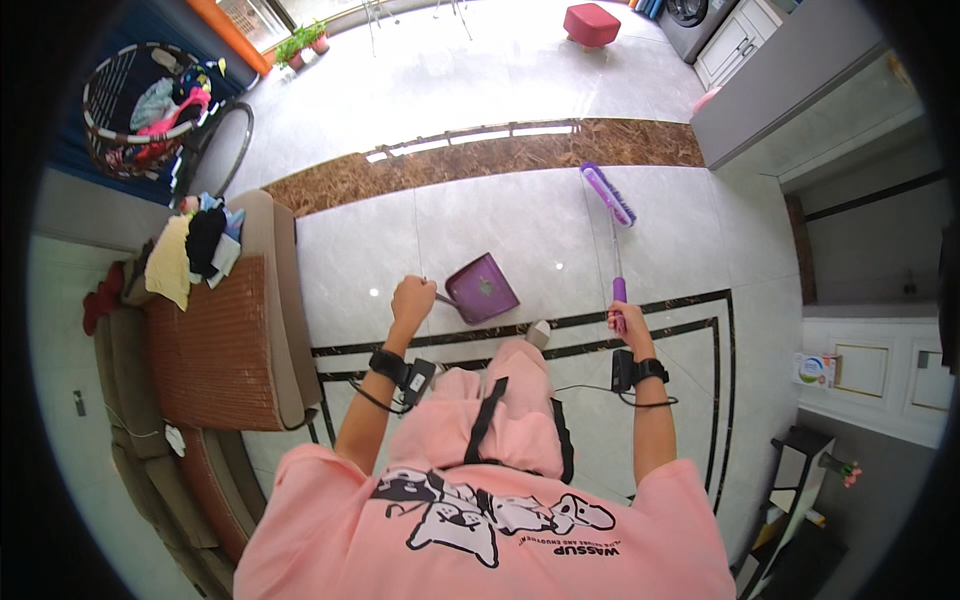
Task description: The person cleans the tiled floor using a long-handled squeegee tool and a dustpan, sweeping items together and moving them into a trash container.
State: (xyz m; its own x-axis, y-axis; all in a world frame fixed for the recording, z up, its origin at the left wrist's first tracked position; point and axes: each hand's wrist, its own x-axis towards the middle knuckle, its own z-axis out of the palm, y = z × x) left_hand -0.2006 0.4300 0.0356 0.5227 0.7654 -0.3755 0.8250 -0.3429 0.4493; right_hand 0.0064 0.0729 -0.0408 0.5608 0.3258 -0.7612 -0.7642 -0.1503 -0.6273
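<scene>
My left hand (413, 301) is closed around the handle of a purple dustpan (484, 291), whose pan is ahead of my feet, just right of the hand. Most of that handle is hidden by my fingers. In my right hand (628, 324) is the purple grip of a broom (618, 255) with a thin metal pole. Its purple bristle head points away from me, near the brown marble strip. A wide gap separates the broom head from the dustpan.
To the left stands a sofa (210, 345) with a woven mat and clothes (199, 244) on its end. A laundry basket (142, 112) holds garments beyond it. A red stool (592, 25) is far ahead. At right are a grey wall edge (787, 82) and a black shelf (784, 495).
</scene>
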